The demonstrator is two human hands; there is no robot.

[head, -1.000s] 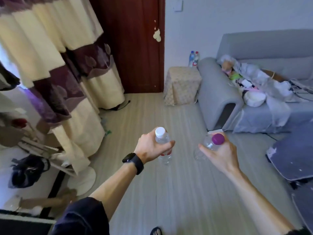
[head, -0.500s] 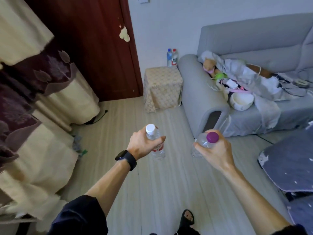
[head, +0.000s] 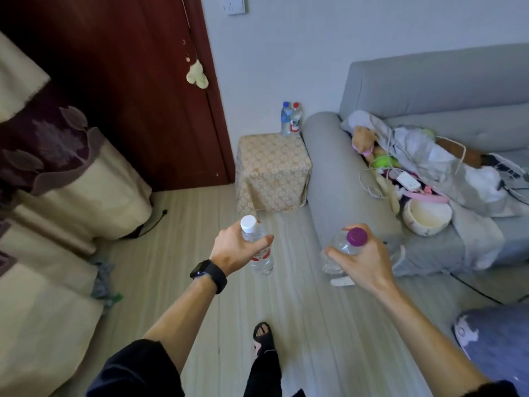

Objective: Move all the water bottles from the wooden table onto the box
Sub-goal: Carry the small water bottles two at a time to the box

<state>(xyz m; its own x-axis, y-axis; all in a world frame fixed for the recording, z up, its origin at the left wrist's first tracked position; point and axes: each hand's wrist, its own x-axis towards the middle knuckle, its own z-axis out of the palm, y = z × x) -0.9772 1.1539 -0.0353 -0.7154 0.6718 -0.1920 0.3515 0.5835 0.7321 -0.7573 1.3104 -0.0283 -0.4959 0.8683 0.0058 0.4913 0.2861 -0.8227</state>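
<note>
Carrying leg, by the look of it: the left hand (head: pixel 234 247) is wrapped round the shoulder of the white-capped bottle (head: pixel 259 250), and the right hand (head: pixel 363 259) grasps the purple-capped bottle (head: pixel 343 245) just under its cap. Both bottles are in the air over the floor (head: pixel 177 253). — A

Target? — B

Cloth-covered box (head: pixel 272 170), between the door (head: pixel 128 81) and the sofa (head: pixel 323 179) arm. Two bottles already stand at its back edge by the wall: blue-capped bottle (head: pixel 285 118) and red-capped bottle (head: pixel 295 117), side by side. The front of the top looks free. — A

Then the call is one bottle at a time, onto the front half, base flat before the fingers let go. The cloth may sit slack, so a tilted base could topple. — B

Agreed. The purple one looks tilted in the grasp, so it needs righting first. Approach should stay clear of the back pair; a knock could send them against the wall or off the edge. — A

Wooden table? — B

Not in view. Can't tell how many bottles remain there. — A
</note>
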